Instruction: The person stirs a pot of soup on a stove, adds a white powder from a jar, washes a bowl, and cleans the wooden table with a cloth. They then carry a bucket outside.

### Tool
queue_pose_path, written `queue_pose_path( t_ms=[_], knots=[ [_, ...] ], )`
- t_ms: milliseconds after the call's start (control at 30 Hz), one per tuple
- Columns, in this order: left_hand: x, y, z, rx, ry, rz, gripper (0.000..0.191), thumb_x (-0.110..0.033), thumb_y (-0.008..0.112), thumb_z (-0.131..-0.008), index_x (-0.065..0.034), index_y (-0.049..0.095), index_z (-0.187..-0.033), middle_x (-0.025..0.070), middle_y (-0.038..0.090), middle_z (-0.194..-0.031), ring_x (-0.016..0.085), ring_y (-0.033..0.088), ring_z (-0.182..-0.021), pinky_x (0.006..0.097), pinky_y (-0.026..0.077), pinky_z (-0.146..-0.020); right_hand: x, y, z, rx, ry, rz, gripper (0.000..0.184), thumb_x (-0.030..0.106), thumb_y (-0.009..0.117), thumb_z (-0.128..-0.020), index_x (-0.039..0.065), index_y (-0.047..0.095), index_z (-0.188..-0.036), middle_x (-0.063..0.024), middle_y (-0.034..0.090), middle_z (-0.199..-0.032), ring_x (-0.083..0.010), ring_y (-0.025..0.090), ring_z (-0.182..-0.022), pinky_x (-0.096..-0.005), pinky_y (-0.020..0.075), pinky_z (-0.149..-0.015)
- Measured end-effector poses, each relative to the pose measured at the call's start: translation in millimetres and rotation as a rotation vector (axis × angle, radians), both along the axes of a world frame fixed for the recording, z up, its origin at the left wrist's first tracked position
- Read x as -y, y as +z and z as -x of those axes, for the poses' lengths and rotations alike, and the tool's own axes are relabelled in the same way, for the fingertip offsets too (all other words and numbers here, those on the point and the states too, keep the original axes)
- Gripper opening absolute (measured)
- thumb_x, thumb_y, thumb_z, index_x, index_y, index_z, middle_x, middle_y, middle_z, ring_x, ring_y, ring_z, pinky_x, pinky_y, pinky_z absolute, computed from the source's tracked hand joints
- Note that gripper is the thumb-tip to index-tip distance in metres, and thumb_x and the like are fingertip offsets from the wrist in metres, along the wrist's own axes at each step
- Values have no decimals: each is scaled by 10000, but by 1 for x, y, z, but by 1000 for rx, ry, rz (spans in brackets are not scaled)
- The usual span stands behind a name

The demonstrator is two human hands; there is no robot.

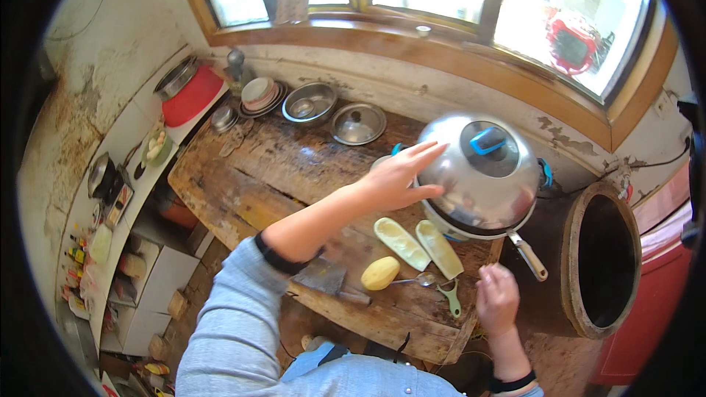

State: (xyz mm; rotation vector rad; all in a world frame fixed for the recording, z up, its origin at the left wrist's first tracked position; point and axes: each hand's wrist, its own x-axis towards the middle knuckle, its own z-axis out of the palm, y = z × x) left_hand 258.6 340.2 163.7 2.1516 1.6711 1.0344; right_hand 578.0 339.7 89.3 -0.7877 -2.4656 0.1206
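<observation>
My left hand [405,179] reaches across the wooden table with thumb and fingers apart, at the left side of a domed metal lid [447,198]. Whether it touches the lid is unclear. The lid, with a glass centre and blue knob, covers a pan whose long handle [528,255] points toward me. Just below that handle, my right hand [498,298] is loosely curled, with nothing visible in it. Between my hands lie two hollowed pale-green gourd halves [401,242], a peeled potato [380,273], a metal spoon [423,279] and a green-handled peeler [453,300]. Left of the potato rests a cleaver [322,277].
A large earthenware jar [571,264] gapes at the right of the table [265,176]. Along the back stand stacked bowls [259,94], a steel basin [310,102] and a steel lid [358,123]. A white counter [138,198] runs along the left wall, holding a bowl of eggs [156,147].
</observation>
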Motion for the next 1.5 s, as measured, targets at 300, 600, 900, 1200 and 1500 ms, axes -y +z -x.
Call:
queue_pose_path(
  t_ms=[300, 600, 900, 1200, 1500],
  knots=[
    [399, -134, 161, 639, 875, 148, 443, -183, 578, -844, -14, 450, -1233, 101, 588, -1039, 140, 585, -874, 264, 468, -749, 186, -182, 176, 306, 212, 205, 365, 46, 437, -777, 3, 480, -1137, -209, 491, -1171, -334, 463, -1110, -387, 395, -920],
    [555, -169, 219, 716, 1058, 385, 423, -176, 599, -821, -3, 489, -1191, 135, 601, -1043, 191, 593, -906, 307, 476, -791, 194, -190, 216, 648, 172, 297, 174, 167, 551, -733, 67, 494, -863, -142, 592, -763, -316, 591, -682, -430, 481, -597],
    [436, -179, 253, 614, 292, 711, 411, -269, 487, -900, 6, 487, -1204, 109, 590, -1099, 163, 543, -1018, 282, 419, -885, 259, -116, 344, 190, 178, 595, 360, 195, 653, -677, 68, 418, -918, -152, 538, -773, -336, 577, -734, -436, 470, -605],
    [402, -192, 357, 1413, 632, 216, 260, -147, 397, -913, 22, 547, -1041, 92, 597, -1018, 146, 570, -894, 281, 447, -825, 302, -91, 582, -65, 584, 753, 279, 161, 620, -764, 41, 417, -912, -154, 556, -823, -345, 565, -745, -397, 465, -640],
    [549, -240, 557, 1497, 746, 309, 292, -157, 374, -919, 48, 466, -1105, 162, 597, -970, 180, 568, -724, 380, 508, -700, 179, -170, 854, -145, 94, 700, 687, 371, 686, -718, 72, 407, -1270, -201, 450, -1231, -337, 418, -1161, -395, 360, -965]
  ],
)
